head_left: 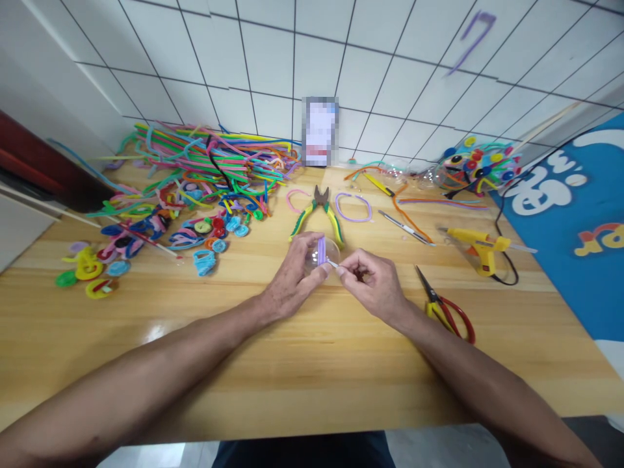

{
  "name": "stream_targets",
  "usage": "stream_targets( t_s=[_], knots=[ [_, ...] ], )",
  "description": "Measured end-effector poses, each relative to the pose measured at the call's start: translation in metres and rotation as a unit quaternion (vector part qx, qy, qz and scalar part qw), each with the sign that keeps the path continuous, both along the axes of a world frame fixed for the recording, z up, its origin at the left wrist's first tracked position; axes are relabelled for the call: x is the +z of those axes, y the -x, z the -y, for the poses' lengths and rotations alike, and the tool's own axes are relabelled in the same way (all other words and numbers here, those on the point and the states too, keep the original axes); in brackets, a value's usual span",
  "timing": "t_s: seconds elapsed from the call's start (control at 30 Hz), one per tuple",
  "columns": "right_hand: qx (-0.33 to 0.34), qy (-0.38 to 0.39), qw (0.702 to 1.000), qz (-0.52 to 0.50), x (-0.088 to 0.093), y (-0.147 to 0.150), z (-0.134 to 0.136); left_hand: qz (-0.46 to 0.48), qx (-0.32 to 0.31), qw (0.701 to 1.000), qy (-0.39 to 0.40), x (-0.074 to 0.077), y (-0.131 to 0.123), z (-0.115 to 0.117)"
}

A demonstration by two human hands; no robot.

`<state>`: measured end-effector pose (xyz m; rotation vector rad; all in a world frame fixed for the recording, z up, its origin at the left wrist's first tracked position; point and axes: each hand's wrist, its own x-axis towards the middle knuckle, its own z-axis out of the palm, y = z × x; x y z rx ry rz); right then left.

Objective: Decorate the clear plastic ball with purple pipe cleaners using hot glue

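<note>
Clear ball (332, 250) and purple strip (322, 251) sat grasped by the left hand (294, 273), centre frame, likely best kept steady while the right hand (374, 281) pinched a slim implement (333, 262).

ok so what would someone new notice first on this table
Probably the heap of bright pipe cleaners at the back left of the table, before the tiled wall. Next, the yellow glue gun on the right, and, at centre, the left hand holding a clear ball with purple strips across it.
</note>
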<state>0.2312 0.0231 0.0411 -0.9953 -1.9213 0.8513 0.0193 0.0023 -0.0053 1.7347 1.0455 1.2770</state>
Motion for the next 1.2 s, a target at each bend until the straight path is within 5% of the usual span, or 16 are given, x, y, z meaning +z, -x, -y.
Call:
stream_targets(
  t_s=[0.9, 1.2],
  knots=[
    [-0.011, 0.032, 0.999, 0.01, 0.005, -0.003, 0.003, 0.014, 0.005, 0.999, 0.028, 0.001, -0.001, 0.001],
    [-0.131, 0.009, 0.986, 0.098, 0.006, -0.029, -0.036, 0.007, 0.003, 1.0, 0.03, 0.004, -0.001, 0.001]
  ],
)
